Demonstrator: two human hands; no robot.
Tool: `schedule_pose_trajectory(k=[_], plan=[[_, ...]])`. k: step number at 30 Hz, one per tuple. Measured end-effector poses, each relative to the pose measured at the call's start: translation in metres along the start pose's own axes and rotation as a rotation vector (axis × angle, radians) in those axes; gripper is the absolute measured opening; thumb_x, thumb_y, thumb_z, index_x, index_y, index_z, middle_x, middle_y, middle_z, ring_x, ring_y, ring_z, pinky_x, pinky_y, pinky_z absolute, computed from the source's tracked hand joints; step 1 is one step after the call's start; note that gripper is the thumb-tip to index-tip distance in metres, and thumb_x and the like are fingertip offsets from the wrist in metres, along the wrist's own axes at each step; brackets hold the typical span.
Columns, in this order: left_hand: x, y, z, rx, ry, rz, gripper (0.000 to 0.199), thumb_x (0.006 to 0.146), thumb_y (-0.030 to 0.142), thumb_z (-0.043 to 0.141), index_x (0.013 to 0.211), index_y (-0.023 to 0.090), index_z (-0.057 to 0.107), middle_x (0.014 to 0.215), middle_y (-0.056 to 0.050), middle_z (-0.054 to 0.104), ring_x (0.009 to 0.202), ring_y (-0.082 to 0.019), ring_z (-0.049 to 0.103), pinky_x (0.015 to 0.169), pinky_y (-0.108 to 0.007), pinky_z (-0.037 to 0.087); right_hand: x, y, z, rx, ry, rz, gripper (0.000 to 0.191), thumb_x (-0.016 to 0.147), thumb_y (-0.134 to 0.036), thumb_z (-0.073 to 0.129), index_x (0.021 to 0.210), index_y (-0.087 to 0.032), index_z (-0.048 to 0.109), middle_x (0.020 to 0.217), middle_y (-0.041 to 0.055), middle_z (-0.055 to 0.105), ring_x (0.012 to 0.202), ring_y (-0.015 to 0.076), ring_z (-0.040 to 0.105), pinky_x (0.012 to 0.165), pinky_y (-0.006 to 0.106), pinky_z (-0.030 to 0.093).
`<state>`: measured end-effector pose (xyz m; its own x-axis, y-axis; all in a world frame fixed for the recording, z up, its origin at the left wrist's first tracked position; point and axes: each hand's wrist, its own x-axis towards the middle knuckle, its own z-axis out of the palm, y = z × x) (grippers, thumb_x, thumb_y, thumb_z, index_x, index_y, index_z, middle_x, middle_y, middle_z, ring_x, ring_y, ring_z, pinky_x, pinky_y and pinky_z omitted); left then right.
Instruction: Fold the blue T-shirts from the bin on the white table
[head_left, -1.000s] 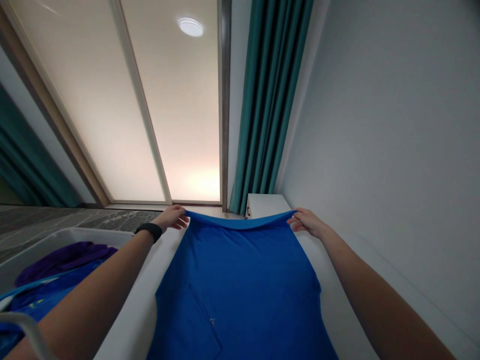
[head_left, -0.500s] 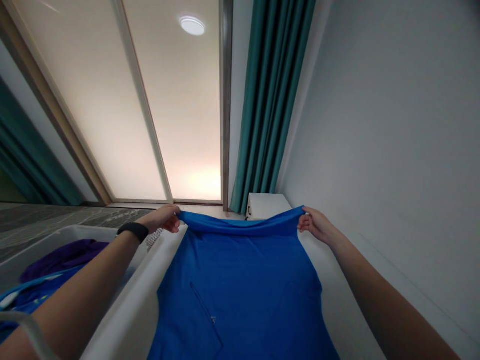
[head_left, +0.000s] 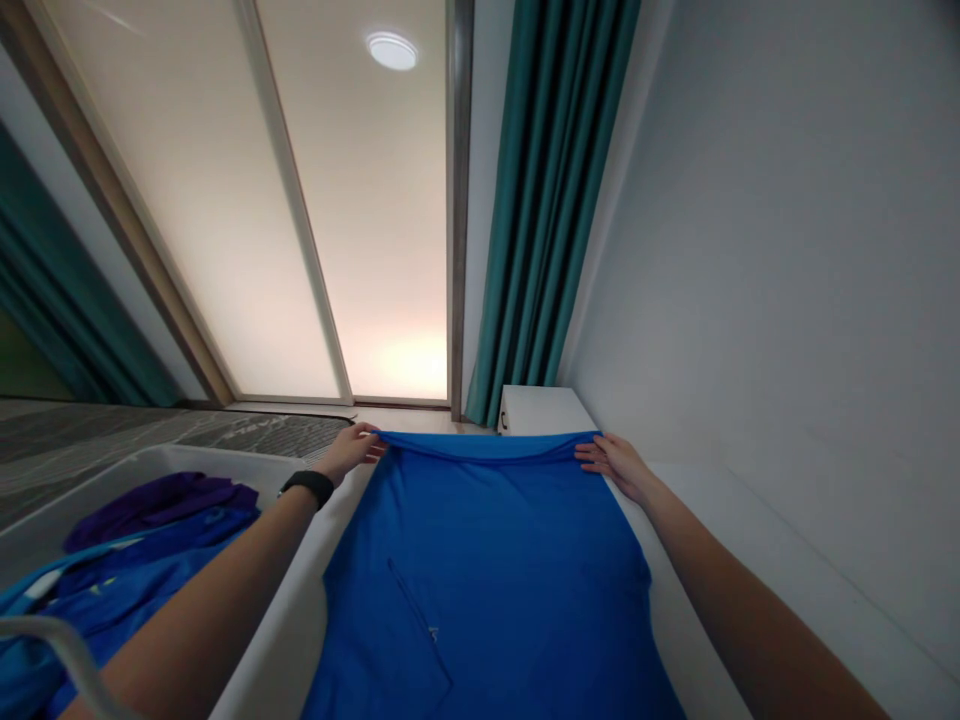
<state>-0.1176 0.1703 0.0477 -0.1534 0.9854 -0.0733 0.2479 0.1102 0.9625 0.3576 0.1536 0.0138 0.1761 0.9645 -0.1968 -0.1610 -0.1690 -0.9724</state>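
Observation:
A blue garment (head_left: pixel 510 560) lies spread over a white surface (head_left: pixel 300 610), its far edge stretched between my two hands. A slanting seam with a small mark shows on its left part. My left hand (head_left: pixel 355 452), with a black band on the wrist, pinches the far left corner. At the far right corner, my right hand (head_left: pixel 611 464) has the fabric between thumb and fingers, the other fingers resting along the cloth. The garment's near end runs out of the frame.
On the left, a white tub (head_left: pixel 172 458) holds purple cloth (head_left: pixel 161 508) and blue clothes (head_left: pixel 150 570). A pale curved bar (head_left: pixel 67 650) is at the lower left. Beyond the garment stand a white cabinet (head_left: pixel 547 410) and a green curtain (head_left: pixel 559 200); a wall (head_left: pixel 787 300) rises on the right.
Both hands have come down slightly, and the garment's far edge lies lower and flatter. The right hand's fingers have spread out more along the cloth. The view has shifted a little.

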Motion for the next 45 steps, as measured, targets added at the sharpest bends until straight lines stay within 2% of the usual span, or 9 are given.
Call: schedule_pose_trajectory(k=[5,9,15,18,21,26,33,39,45], plan=[[-0.011,-0.008,-0.001,-0.038,0.021,0.019,0.028,0.061,0.034,0.066,0.08,0.016,0.057,0.07,-0.005,0.07,0.062,-0.018,0.067,0.059,-0.029,0.052,-0.011,0.009,-0.01,-0.029,0.001,0.013,0.002,0.088,-0.018,0.049,0.088,-0.02,0.05,0.081,0.0091,0.073,0.074,0.0215,0.072,0.048,0.025,0.052],[-0.022,-0.01,-0.007,0.018,0.053,0.067,0.024,0.071,0.042,0.053,0.073,0.018,0.056,0.066,-0.003,0.067,0.058,-0.017,0.064,0.059,-0.029,0.049,-0.018,0.015,-0.028,-0.281,0.007,-0.052,0.027,0.094,-0.031,0.032,0.079,-0.02,0.051,0.077,0.0102,0.073,0.07,0.0193,0.071,0.045,0.022,0.043],[-0.042,-0.043,-0.009,0.646,0.052,0.172,0.032,0.074,0.048,0.052,0.058,0.021,0.05,0.051,0.002,0.054,0.055,-0.018,0.056,0.055,-0.027,0.036,-0.028,0.054,-0.04,-0.751,0.015,-0.152,0.02,0.079,-0.032,0.055,0.062,-0.022,0.052,0.049,-0.0002,0.06,0.047,0.0148,0.054,0.048,0.023,0.036],[-0.043,-0.052,-0.007,0.685,0.112,0.239,0.029,0.075,0.047,0.052,0.084,0.02,0.058,0.059,0.003,0.058,0.058,-0.018,0.058,0.057,-0.027,0.036,-0.027,0.062,-0.038,-0.836,0.053,-0.244,0.004,0.074,-0.021,0.057,0.077,-0.022,0.059,0.066,-0.0019,0.065,0.059,0.0141,0.056,0.058,0.023,0.037],[-0.041,-0.05,-0.006,0.586,0.084,0.239,0.034,0.076,0.044,0.049,0.098,0.02,0.057,0.057,0.005,0.056,0.056,-0.018,0.057,0.056,-0.026,0.038,-0.025,0.058,-0.037,-0.887,0.083,-0.291,0.024,0.074,-0.015,0.052,0.094,-0.022,0.062,0.076,-0.0012,0.066,0.064,0.0149,0.058,0.063,0.024,0.038],[-0.041,-0.043,-0.012,0.346,0.095,0.203,0.034,0.075,0.041,0.049,0.101,0.019,0.052,0.06,0.004,0.059,0.06,-0.018,0.061,0.058,-0.026,0.043,-0.03,0.051,-0.044,-0.937,0.132,-0.326,0.033,0.077,-0.016,0.05,0.107,-0.023,0.06,0.088,0.0022,0.067,0.079,0.0183,0.062,0.07,0.025,0.041],[-0.057,-0.056,-0.009,0.726,0.055,0.21,0.032,0.078,0.037,0.049,0.103,0.019,0.058,0.07,0.001,0.064,0.064,-0.019,0.062,0.06,-0.027,0.041,-0.046,0.071,-0.051,-1.221,0.069,-0.269,0.034,0.085,-0.021,0.047,0.118,-0.02,0.056,0.074,0.0009,0.063,0.071,0.0194,0.061,0.065,0.026,0.038],[-0.057,-0.057,-0.006,0.805,0.154,0.25,0.029,0.085,0.034,0.042,0.106,0.02,0.057,0.072,0.0,0.065,0.069,-0.019,0.063,0.064,-0.027,0.041,-0.05,0.07,-0.051,-1.222,0.068,-0.324,0.036,0.088,-0.018,0.043,0.123,-0.021,0.053,0.094,0.0054,0.067,0.084,0.0199,0.063,0.075,0.027,0.04],[-0.065,-0.056,-0.009,0.868,0.109,0.253,0.031,0.084,0.039,0.042,0.104,0.021,0.058,0.074,0.0,0.067,0.072,-0.021,0.065,0.067,-0.029,0.041,-0.058,0.065,-0.052,-1.233,0.034,-0.3,0.037,0.085,-0.018,0.049,0.121,-0.02,0.056,0.083,0.0028,0.065,0.076,0.0186,0.061,0.07,0.025,0.04]])
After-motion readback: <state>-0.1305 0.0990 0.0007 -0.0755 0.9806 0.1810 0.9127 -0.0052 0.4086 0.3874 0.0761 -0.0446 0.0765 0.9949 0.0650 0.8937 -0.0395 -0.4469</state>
